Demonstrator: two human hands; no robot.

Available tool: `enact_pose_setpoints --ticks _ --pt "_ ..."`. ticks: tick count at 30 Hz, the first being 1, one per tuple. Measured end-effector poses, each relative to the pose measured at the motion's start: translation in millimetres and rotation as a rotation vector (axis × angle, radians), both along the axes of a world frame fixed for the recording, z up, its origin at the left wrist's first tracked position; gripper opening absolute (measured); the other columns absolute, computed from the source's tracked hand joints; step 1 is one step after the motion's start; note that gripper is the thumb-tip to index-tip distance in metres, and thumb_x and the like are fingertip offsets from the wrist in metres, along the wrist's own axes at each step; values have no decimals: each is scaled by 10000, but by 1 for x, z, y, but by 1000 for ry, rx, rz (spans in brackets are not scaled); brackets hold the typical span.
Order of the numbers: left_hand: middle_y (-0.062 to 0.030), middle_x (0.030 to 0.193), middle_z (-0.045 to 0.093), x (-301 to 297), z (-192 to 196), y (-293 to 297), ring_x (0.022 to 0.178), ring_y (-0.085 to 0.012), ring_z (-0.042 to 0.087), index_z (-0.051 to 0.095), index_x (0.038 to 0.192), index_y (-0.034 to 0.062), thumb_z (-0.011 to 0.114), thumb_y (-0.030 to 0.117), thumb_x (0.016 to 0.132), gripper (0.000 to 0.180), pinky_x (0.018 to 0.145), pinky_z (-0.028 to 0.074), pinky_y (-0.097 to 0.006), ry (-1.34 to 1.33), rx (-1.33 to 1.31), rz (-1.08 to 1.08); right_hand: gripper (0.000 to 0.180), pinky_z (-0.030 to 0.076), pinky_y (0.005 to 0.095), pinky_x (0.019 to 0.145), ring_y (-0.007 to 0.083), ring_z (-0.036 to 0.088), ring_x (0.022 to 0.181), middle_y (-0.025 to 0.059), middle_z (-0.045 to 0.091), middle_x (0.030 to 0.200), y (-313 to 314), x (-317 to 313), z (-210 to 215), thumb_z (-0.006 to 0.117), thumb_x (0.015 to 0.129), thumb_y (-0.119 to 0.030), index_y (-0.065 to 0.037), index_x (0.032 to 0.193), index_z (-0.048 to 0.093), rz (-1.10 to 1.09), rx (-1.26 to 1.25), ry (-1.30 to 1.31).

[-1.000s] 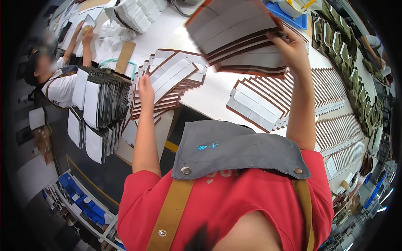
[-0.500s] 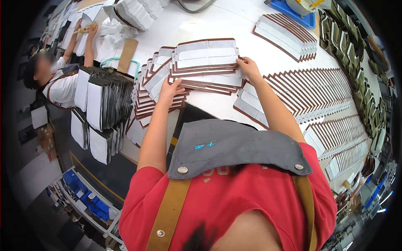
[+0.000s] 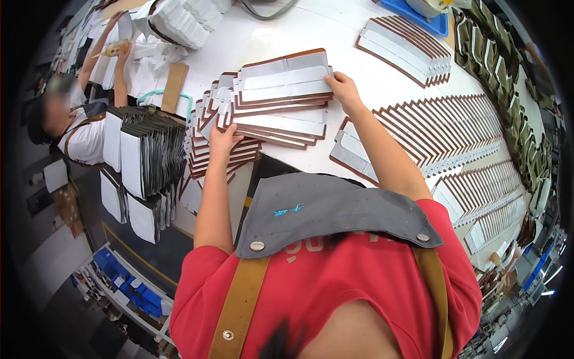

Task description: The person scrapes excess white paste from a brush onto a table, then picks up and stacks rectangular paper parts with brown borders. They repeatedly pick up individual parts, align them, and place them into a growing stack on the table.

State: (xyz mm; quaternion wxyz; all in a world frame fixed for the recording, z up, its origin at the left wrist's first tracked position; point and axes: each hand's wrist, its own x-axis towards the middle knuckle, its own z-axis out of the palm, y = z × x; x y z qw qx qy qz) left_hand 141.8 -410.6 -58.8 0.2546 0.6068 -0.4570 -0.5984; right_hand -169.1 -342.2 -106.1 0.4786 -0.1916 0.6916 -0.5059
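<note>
In front of me, a loose stack of flat grey-white panels (image 3: 284, 81) with brown edges lies fanned out over the table. My right hand (image 3: 344, 91) pinches the right edge of the upper panels, thumb on top. At the lower left of the stack, my left hand (image 3: 222, 141) is closed on the panel edges, its fingers partly hidden beneath them. More brown-edged panels (image 3: 203, 157) overlap in steps under and beside the left hand. A single panel group (image 3: 353, 151) lies below my right forearm.
Rows of overlapping panels (image 3: 442, 128) cover the table's right side, with another fanned set (image 3: 403, 51) farther back. Olive-green pieces (image 3: 487, 54) line the right edge. Thick dark-edged stacks (image 3: 143, 155) stand at left, near a co-worker (image 3: 84, 134) holding a yellowish tool.
Both hands have shifted slightly left with the upper panels, which now tilt up more toward the right. The left hand has moved lower along the stack.
</note>
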Motion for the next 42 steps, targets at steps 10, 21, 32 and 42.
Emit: enact_pose_setpoints --ticks 10,21,32,42 --pt "-148 860 524 9 -24 -24 779 -280 546 410 1145 12 597 159 752 460 705 438 -383 -937 -947 -166 271 430 282 539 142 539 647 102 587 762 32 -46 7 534 801 -108 -28 1060 520 -191 74 69" --pt "-74 686 535 -76 -44 -6 577 -150 561 414 1115 52 480 39 809 313 547 459 -276 -226 -248 -254 362 457 342 755 289 591 852 211 584 970 27 -53 -18 586 751 -191 -5 1057 534 32 141 572" --pt "-115 789 504 -27 -29 -26 748 -270 505 555 893 67 522 85 768 131 699 413 -372 -798 -853 -469 264 443 332 727 270 546 820 152 569 867 37 -73 -12 561 758 -131 4 985 565 84 51 800" --pt "-126 739 552 -107 -52 -21 693 -276 551 460 986 22 571 121 755 275 638 434 -362 -523 -471 -433 247 441 334 702 293 577 765 180 604 852 38 -50 16 510 813 -157 -39 1025 558 -3 66 567"
